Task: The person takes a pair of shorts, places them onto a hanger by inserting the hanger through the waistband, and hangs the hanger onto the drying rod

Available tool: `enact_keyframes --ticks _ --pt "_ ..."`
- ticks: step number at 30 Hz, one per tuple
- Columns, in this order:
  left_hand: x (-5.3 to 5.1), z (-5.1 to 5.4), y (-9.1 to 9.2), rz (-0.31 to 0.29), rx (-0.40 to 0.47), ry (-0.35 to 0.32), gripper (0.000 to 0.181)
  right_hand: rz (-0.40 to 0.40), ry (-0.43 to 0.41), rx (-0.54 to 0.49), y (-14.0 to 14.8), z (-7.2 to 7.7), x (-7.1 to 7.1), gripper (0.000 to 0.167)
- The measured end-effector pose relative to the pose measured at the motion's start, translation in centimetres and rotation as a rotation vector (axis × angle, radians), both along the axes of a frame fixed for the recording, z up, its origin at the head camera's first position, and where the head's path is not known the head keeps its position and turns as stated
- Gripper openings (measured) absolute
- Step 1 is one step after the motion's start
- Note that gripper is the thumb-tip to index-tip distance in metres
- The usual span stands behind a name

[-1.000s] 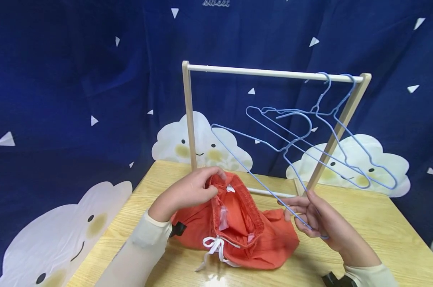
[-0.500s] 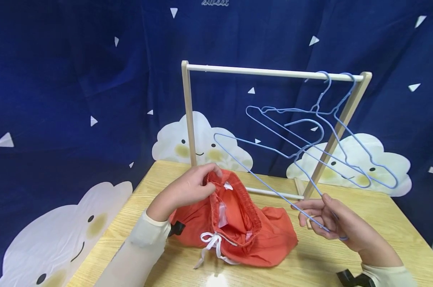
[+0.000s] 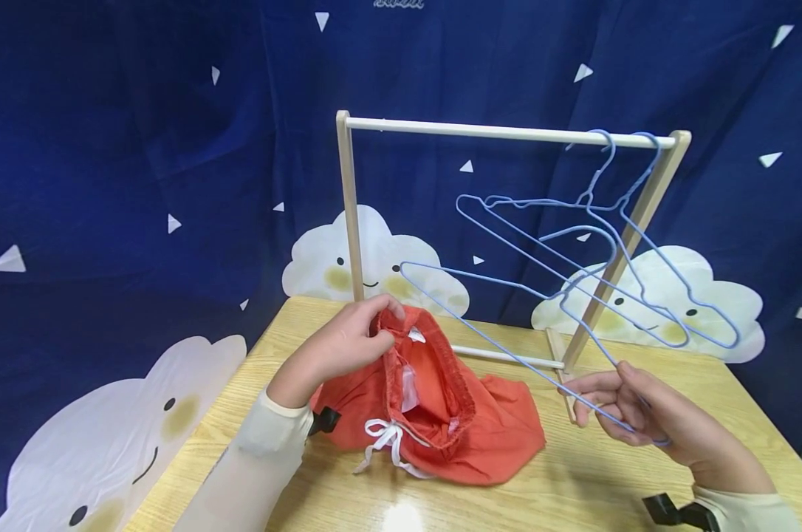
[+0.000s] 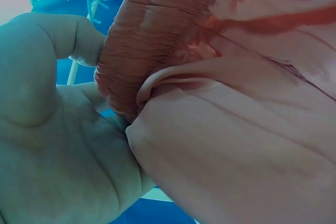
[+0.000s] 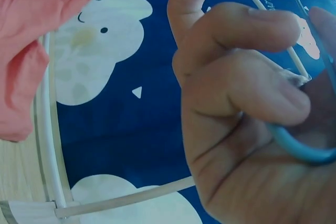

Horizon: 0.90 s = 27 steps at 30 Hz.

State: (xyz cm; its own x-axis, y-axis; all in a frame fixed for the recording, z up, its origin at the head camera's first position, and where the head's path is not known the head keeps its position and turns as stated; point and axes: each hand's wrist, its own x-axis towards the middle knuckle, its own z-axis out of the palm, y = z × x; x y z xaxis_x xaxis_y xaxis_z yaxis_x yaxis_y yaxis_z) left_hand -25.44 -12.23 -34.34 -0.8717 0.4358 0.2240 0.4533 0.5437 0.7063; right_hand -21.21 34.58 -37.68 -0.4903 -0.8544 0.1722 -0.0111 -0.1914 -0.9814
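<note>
I have a dark-blue fabric backdrop (image 3: 175, 111) filling the far side, printed with white clouds and small triangles. Before it stands the pale wood-grain table (image 3: 540, 502). A wooden clothes rack with a white rail (image 3: 467, 130) rises towards the back, and 2 thin blue wire hangers hang by their hooks near the rail's right end: an inner hanger (image 3: 597, 176) and an outer hanger (image 3: 643, 181), which I take to be parked there by the post.

The red fabric garment with a gathered elastic waistband (image 3: 484, 436) lies on the table in front of the rack, its waist gaping upward. Above it slants the light-blue wire hanger (image 3: 522, 360), off the rail, its far end reaching over the garment, apparently without entering it.

My left hand (image 3: 348, 336) pinches the waistband between thumb and fingers; I judge that lift keeps the opening from sagging shut. My right hand (image 3: 660, 421) grips the hanger around its near lower corner, fingers curled at the wire, probably because that leaves the hook and far end unobstructed.

Smaller still, the white drawstring bow (image 3: 394, 428) sits at the waistband's near side, and a small white label (image 3: 416, 335) shows inside, near the left hand.
</note>
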Motion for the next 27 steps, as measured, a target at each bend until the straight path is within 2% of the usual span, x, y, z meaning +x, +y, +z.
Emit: enact_keyframes --ticks 9,20,27 --pt "0.0 0.2 -0.2 0.035 0.014 0.014 0.03 0.011 -0.022 0.067 1.5 0.3 0.1 0.079" --pt "-0.2 0.2 -0.2 0.055 0.063 0.046 0.033 -0.011 0.048 0.158 2.8 0.7 0.6 0.077" --pt "-0.2 0.2 -0.2 0.075 0.051 0.053 0.039 -0.036 0.025 0.22 2.8 0.9 0.6 0.074"
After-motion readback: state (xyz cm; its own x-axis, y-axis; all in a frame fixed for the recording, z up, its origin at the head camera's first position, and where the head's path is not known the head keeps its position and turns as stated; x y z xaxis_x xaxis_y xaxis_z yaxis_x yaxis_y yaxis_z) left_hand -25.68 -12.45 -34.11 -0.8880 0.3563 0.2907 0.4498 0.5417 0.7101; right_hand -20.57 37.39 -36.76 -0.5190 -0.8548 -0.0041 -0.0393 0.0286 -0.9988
